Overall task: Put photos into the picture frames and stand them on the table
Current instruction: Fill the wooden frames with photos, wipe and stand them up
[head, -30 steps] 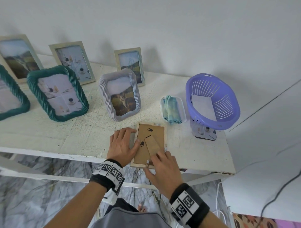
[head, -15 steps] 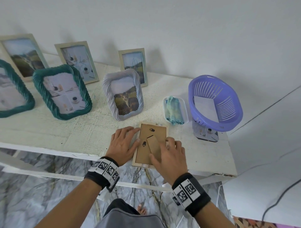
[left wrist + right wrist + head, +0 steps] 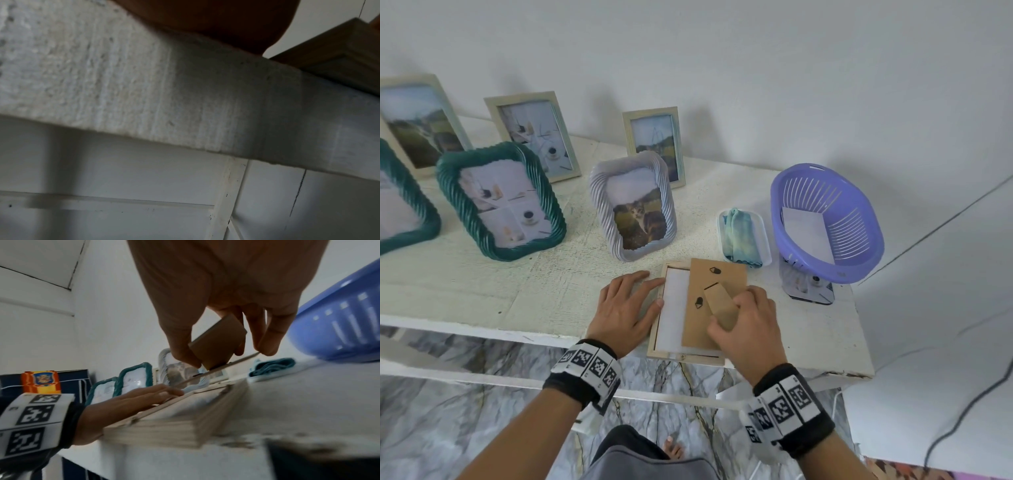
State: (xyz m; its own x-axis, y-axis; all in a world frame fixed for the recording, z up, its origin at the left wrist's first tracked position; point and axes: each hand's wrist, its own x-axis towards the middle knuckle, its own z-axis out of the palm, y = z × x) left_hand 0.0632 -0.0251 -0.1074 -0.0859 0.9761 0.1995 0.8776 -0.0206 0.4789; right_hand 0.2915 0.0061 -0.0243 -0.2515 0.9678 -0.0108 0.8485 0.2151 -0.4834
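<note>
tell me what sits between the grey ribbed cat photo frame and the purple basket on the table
In the head view, a small white tray holding a folded teal cloth sits between the grey ribbed frame and the purple basket.

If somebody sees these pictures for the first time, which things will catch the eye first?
Probably the hands at the table's near edge: the right hand lifts the brown backing board by its stand, while the left hand lies flat beside the wooden frame. Next, the purple basket at the right.

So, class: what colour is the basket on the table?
The basket is purple-blue, clearest in the head view.
</note>
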